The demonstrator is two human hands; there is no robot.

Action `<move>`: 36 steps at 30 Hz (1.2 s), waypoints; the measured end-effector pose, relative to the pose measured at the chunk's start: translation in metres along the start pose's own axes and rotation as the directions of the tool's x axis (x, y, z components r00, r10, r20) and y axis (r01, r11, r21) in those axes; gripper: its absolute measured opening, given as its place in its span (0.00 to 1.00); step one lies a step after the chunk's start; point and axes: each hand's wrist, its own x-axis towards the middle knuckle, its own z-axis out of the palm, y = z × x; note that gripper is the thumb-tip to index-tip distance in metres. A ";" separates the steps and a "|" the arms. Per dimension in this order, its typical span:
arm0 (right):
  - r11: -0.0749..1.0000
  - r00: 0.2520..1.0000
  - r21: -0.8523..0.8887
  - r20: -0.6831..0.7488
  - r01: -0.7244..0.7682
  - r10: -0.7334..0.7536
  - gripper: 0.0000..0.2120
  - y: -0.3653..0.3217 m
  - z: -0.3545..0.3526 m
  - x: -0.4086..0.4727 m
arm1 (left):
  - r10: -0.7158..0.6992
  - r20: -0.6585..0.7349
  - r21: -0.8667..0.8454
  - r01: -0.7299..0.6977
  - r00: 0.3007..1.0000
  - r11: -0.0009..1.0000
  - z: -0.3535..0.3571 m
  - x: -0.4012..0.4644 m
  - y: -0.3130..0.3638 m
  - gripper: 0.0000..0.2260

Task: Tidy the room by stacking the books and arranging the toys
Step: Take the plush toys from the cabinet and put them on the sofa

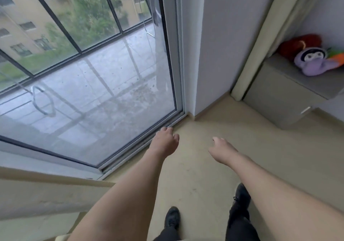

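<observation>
1. Left hand (166,141) and right hand (221,150) both empty, held out over bare floor (195,175), near the glass door (89,92). Fingers loosely curled, not clamped on anything; likely just arms swinging mid-walk.
2. Toys sit far right on a grey cabinet (290,92): purple plush (314,62) in front, red plush (299,45) behind it, touching, an orange-green toy (337,56) at the frame edge.
3. No books in view.
4. Judgement: toys look parked there already; person between steps.
</observation>
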 end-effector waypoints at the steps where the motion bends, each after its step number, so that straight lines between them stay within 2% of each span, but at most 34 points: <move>1: 1.000 1.000 0.000 -0.007 0.002 -0.002 0.23 0.009 -0.008 0.008 | 0.001 -0.004 0.021 -0.001 1.000 1.000 0.003 0.008 0.011 0.19; 2: 1.000 1.000 0.010 -0.018 -0.007 0.007 0.24 0.038 -0.034 0.022 | 0.010 -0.002 0.033 -0.010 1.000 0.999 0.014 0.024 0.049 0.19; 5: 0.999 1.000 0.039 -0.008 0.006 -0.006 0.27 0.081 -0.074 0.044 | 0.027 0.008 0.075 -0.028 1.000 0.997 0.030 0.053 0.103 0.20; 9: 0.997 0.997 0.073 -0.067 -0.025 0.029 0.28 0.159 -0.162 0.074 | 0.117 -0.026 0.098 -0.114 0.993 0.989 0.047 0.088 0.228 0.19; 13: 0.994 0.994 0.100 -0.103 -0.032 0.043 0.29 0.216 -0.230 0.092 | 0.204 0.010 0.110 -0.203 0.979 0.973 0.061 0.111 0.322 0.20; 19: 0.981 0.992 0.191 -0.115 -0.020 0.043 0.29 0.261 -0.294 0.119 | 0.195 0.041 0.188 -0.199 0.980 0.962 0.066 0.150 0.397 0.21; 28: 0.963 0.989 0.260 -0.108 -0.071 0.102 0.30 0.338 -0.394 0.206 | 0.182 0.140 0.193 -0.207 0.973 0.959 0.087 0.249 0.510 0.21; 32: 0.955 0.982 0.280 -0.129 -0.100 0.141 0.26 0.371 -0.454 0.256 | 0.168 0.149 0.109 -0.184 0.975 0.977 0.102 0.315 0.565 0.21; 36: 0.965 0.974 0.226 -0.150 -0.135 0.172 0.22 0.415 -0.543 0.308 | 0.147 0.218 0.029 -0.157 0.965 0.987 0.118 0.384 0.640 0.18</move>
